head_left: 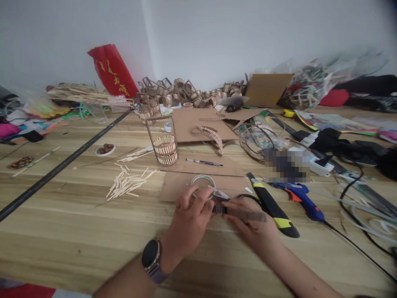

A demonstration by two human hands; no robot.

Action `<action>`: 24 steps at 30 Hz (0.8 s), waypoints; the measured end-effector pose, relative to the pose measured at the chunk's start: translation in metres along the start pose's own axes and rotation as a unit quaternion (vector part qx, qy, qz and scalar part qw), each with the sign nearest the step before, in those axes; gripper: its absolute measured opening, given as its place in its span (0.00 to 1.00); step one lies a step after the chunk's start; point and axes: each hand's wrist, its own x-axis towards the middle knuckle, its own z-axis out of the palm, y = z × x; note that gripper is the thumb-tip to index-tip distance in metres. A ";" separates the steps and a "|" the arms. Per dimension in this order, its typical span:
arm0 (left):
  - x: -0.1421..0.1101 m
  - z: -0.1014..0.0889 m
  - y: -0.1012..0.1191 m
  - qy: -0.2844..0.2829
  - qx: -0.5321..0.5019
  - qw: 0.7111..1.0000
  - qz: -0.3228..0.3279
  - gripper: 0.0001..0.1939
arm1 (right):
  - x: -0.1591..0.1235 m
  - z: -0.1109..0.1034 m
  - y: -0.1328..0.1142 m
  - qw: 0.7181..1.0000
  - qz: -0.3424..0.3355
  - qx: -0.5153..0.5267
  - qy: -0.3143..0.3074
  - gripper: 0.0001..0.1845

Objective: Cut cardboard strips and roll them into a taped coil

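Note:
My left hand (194,213) is closed, its thumb and fingertips on the dark end of a narrow brown cardboard strip (249,215). My right hand (256,227) pinches the same strip from the other side. Just beyond my left fingers, a white ring like a tape roll (203,181) rests on a flat cardboard sheet (173,186). Scissors (222,194) with what looks like a black handle loop lie at my right fingers; whether they are held I cannot tell. A small basket with a tall handle (166,151), built of pale sticks, stands beyond, near a pen (204,162).
Loose short sticks (125,184) lie left. To the right are a black-and-yellow cutter (273,205) and a blue glue gun (300,198) with its cord. A long dark bar (68,159) crosses the table's left. Several small baskets (186,93) are piled by the wall.

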 end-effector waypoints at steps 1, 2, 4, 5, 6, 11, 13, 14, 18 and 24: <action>-0.002 0.002 0.001 0.001 0.016 1.000 0.006 0.08 | -0.001 0.001 0.000 1.000 -0.011 -0.012 -0.013 0.11; -0.003 0.003 0.002 0.003 0.032 0.999 0.013 0.09 | -0.003 0.002 0.001 0.999 -0.024 -0.023 -0.023 0.12; -0.006 0.004 0.006 -0.001 0.055 0.998 0.026 0.10 | -0.006 0.004 0.002 0.997 -0.054 -0.045 -0.036 0.15; -0.007 0.003 0.008 -0.007 0.060 0.998 0.032 0.10 | -0.008 0.006 0.003 0.995 -0.066 -0.056 -0.041 0.16; -0.008 0.003 0.010 -0.014 0.060 0.997 0.037 0.11 | -0.009 0.007 0.004 0.994 -0.076 -0.066 -0.048 0.17; -0.009 0.001 0.016 -0.041 0.053 0.997 0.031 0.11 | -0.009 0.008 0.001 0.993 -0.074 -0.070 -0.064 0.18; -0.005 -0.001 0.014 -0.031 0.040 0.999 0.003 0.10 | -0.006 0.006 -0.002 0.997 -0.046 -0.041 -0.043 0.17; -0.003 -0.002 0.013 -0.026 0.020 0.999 -0.017 0.09 | -0.004 0.004 -0.003 0.999 -0.022 -0.022 -0.032 0.16; 0.006 -0.009 0.007 -0.013 -0.109 0.991 -0.082 0.09 | 0.000 0.002 -0.006 0.994 0.101 0.041 -0.019 0.11; 0.006 -0.009 0.002 -0.029 -0.164 0.982 -0.091 0.07 | -0.001 0.004 -0.003 0.980 0.152 0.121 -0.033 0.15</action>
